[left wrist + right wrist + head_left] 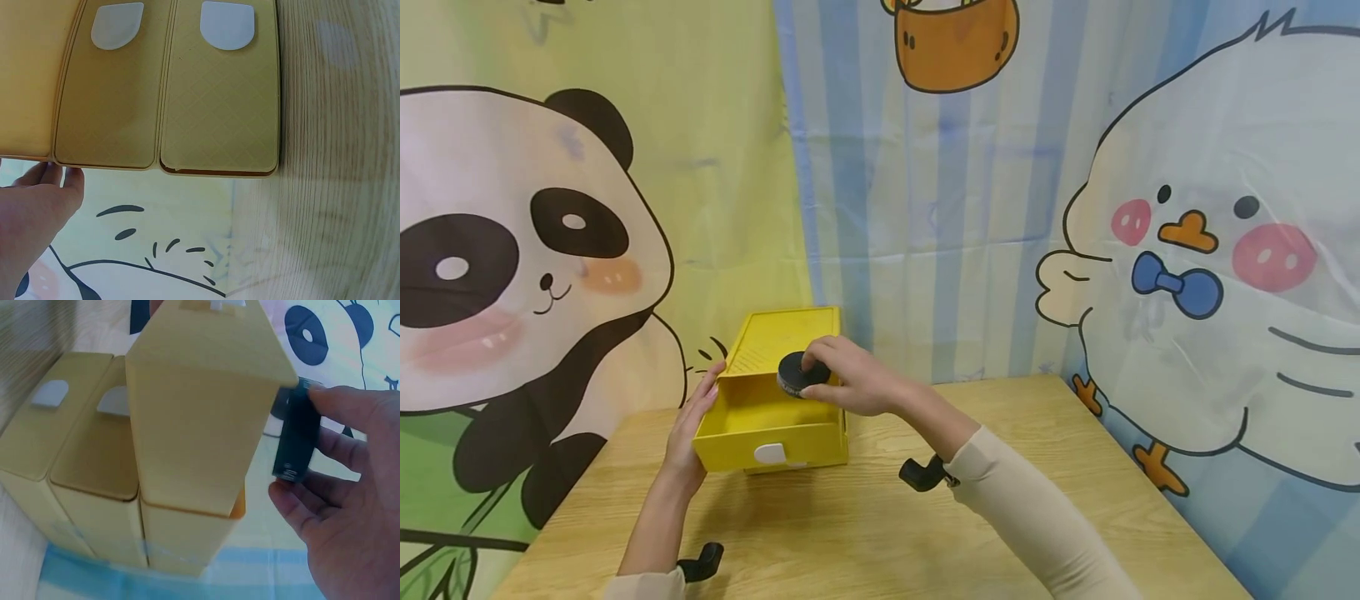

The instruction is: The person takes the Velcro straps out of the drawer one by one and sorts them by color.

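Observation:
A yellow drawer unit [775, 333] stands on the table with its top drawer [730, 452] pulled out. Two lower drawers, each with a white tab handle [227, 25], are closed in the left wrist view. My right hand [868, 379] pinches a black roll of tape [791, 375] between thumb and fingers, above the drawer's right rear part. White lettering shows on the roll's edge in the right wrist view. My left hand [688, 429] lies along the unit's left side, straight fingers touching it, fingertips near the top front corner.
The wooden table [925, 517] reaches to a curtain [910, 292] with cartoon prints close behind the unit. Black wrist mounts [921, 475] stick out from both sleeves.

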Demonstrator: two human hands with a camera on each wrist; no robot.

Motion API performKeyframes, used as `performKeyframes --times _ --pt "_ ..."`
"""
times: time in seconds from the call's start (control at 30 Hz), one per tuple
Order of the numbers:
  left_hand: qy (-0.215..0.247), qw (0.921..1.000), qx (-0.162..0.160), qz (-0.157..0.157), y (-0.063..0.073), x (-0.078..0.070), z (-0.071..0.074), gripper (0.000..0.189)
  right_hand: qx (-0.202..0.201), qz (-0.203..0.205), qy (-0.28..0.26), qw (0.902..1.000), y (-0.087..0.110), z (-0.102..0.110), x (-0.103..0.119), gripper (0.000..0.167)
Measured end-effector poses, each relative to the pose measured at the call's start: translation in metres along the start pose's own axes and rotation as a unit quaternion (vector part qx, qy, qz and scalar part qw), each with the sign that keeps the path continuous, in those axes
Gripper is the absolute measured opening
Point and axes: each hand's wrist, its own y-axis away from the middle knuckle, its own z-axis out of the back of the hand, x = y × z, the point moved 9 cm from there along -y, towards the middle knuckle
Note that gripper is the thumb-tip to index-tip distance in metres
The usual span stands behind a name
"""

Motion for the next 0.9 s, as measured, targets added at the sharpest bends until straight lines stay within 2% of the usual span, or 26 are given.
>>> performKeyframes --times 0.47,0.9 --pt "-0.001 1.0 -0.001 0.0 -0.003 -0.004 -0.001 0.058 -0.084 -0.066 -0.009 0.9942 0.015 0.022 -0.041 0.027" --pt "-0.013 0.9999 -0.002 0.007 0.001 0.002 0.001 0.058 -0.135 -0.099 0.003 0.9859 0.036 0.02 -0.076 0.029"
